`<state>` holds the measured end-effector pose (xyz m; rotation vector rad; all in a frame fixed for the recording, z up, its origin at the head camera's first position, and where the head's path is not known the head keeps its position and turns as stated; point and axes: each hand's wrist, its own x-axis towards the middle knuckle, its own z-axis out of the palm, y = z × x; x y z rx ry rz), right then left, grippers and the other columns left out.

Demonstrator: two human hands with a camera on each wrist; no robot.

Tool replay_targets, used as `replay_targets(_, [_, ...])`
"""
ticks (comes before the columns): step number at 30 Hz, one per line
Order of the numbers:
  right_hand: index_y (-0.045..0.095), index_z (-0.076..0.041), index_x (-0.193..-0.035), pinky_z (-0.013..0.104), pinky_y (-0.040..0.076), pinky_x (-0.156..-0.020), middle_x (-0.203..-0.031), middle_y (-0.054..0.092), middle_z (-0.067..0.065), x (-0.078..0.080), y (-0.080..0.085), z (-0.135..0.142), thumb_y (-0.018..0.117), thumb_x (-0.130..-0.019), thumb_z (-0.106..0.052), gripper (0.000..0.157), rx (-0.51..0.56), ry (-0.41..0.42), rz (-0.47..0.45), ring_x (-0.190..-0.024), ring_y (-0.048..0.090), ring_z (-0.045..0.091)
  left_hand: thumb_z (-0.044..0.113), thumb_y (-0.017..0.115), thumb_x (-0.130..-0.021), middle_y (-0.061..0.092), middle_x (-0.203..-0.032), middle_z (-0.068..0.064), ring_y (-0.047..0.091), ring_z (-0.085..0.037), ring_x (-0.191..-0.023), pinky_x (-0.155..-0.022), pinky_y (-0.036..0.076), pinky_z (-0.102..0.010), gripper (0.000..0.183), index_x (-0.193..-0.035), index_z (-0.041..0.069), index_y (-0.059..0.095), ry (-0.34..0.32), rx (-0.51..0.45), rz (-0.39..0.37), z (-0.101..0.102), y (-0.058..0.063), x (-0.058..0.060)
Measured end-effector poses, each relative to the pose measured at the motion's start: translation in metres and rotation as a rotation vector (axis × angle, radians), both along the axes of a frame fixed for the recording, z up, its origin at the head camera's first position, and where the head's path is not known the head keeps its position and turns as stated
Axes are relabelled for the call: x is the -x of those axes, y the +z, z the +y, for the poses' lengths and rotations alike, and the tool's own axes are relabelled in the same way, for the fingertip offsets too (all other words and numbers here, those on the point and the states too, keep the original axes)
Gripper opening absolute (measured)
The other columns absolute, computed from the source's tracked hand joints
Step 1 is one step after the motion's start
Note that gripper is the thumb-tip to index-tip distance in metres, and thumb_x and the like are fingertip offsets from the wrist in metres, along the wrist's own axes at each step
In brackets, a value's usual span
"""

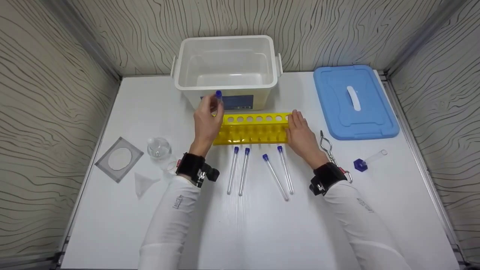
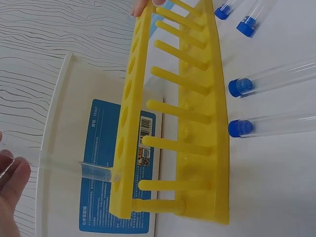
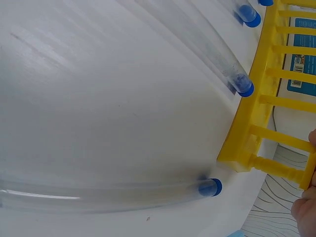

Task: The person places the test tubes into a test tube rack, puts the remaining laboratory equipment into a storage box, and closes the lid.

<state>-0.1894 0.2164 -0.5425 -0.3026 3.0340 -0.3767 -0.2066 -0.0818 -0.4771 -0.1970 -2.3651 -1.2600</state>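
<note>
I saw the left hand (image 1: 207, 122) raised above the yellow rack's (image 1: 255, 134) left end, right hand (image 1: 303, 138) angled in at its right end. Rack: glossy plastic, round holes (image 1: 250, 119), rod-like pegs (image 2: 177, 111). Left fingers pinched a clear blue-capped tube (image 2: 96, 172), tip at the leftmost hole; right gripped the rack, fingers fairly straight. Four similar tubes (image 1: 243, 174) lay in front of it.

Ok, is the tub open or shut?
Open: the head view shows straight into the tub, and the blue lid lies apart from it.
</note>
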Motion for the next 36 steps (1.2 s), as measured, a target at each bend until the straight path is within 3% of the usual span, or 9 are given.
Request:
replay_targets(9, [0.021, 0.004, -0.155, 0.051, 0.019, -0.125, -0.166, 0.014, 0.022, -0.001, 0.001, -0.001, 0.037, -0.105, -0.025, 0.059, 0.026, -0.012, -0.013, -0.155, 0.015, 0.037, 0.014, 0.061, -0.097, 0.066, -0.101, -0.012, 0.066, -0.022, -0.097, -0.091, 0.059, -0.029, 0.025, -0.119, 0.004, 0.061, 0.011, 0.002, -0.041, -0.003, -0.010, 0.002])
replay_targets(24, [0.021, 0.004, -0.155, 0.050, 0.019, -0.126, -0.165, 0.014, 0.022, -0.001, -0.001, -0.001, 0.039, -0.105, -0.024, 0.060, 0.029, -0.014, -0.005, -0.155, 0.016, 0.037, 0.014, 0.060, -0.096, 0.067, -0.109, -0.010, 0.067, -0.022, -0.106, -0.097, 0.057, -0.032, 0.028, -0.123, 0.006, 0.060, 0.008, 0.008, -0.255, -0.004, -0.028, 0.001])
replay_targets(36, [0.020, 0.003, -0.156, 0.051, 0.018, -0.126, -0.166, 0.012, 0.022, 0.000, 0.000, -0.002, 0.038, -0.105, -0.025, 0.060, 0.036, -0.026, -0.033, -0.155, 0.014, 0.037, 0.014, 0.060, -0.096, 0.070, -0.113, -0.012, 0.069, -0.024, -0.106, -0.098, 0.056, -0.034, 0.027, -0.122, 0.006, 0.061, 0.013, 0.052, -0.313, -0.005, -0.037, 0.001])
